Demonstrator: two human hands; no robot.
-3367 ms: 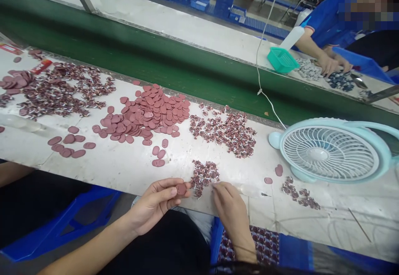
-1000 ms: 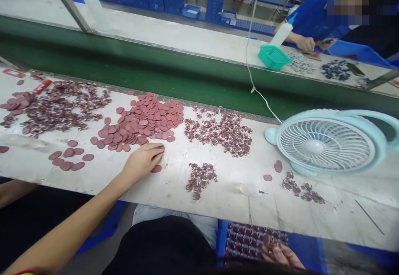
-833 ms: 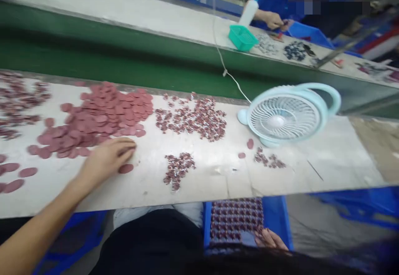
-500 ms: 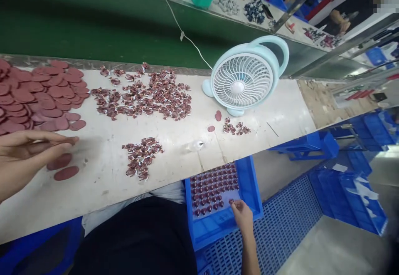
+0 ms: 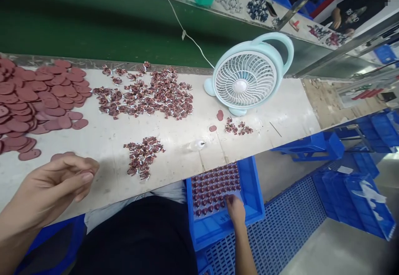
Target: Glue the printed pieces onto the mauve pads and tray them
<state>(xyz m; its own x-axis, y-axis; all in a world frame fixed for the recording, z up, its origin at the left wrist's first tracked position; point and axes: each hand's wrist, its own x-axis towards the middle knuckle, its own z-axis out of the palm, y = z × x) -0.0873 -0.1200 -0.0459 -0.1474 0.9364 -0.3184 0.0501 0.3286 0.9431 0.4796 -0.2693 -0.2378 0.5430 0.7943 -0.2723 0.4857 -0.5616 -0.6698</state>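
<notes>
Where rows fill the blue tray (image 5: 249,192), right hand (image 5: 235,209).

Bare forearms, no sleeves; black garment on lap.

The left hand (image 5: 54,185) is hovering at the near left, fingers loosely curled with thumb and fingertips drawn together (any contents cannot be made out). The right hand (image 5: 235,209) is reaching down at the near right, forearm extended, fingers pointing away and downward.
</notes>
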